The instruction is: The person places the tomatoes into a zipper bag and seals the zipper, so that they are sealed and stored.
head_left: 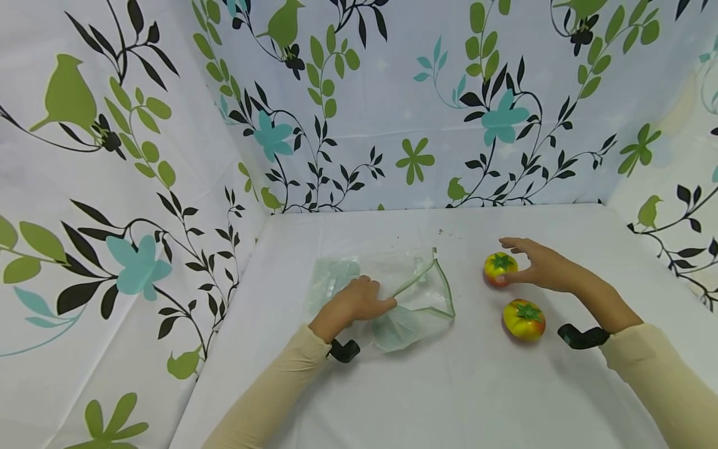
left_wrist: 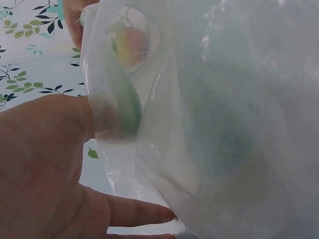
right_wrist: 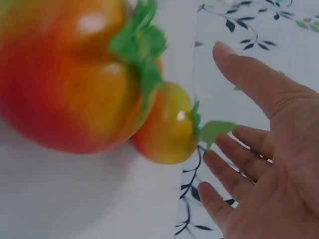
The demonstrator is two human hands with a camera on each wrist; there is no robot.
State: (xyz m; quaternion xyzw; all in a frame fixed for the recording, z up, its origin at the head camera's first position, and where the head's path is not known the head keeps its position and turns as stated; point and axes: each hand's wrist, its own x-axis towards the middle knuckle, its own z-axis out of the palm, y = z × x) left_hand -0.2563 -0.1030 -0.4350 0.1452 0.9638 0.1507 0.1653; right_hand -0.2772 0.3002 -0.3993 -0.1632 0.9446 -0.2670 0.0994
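My left hand (head_left: 354, 300) grips the side of a clear plastic bag (head_left: 381, 265) with a green-edged mouth, which gapes toward the right. In the left wrist view the bag's filmy plastic (left_wrist: 219, 124) covers most of the picture, and the thumb shows hazily through it. Pale green shapes appear through the plastic on both sides of the hand. Fingers spread, my right hand (head_left: 544, 267) reaches over the farther red-and-yellow tomato (head_left: 499, 268), its thumb overlapping the edge in the head view. The nearer, larger-looking tomato (head_left: 524, 320) lies just below that hand, its green leaves up.
A white cloth (head_left: 437, 393) covers the table. Patterned curtains (head_left: 359, 112) with leaves and birds hang behind it and at both sides. Each wrist carries a small black camera mount, such as the right one (head_left: 583, 337).
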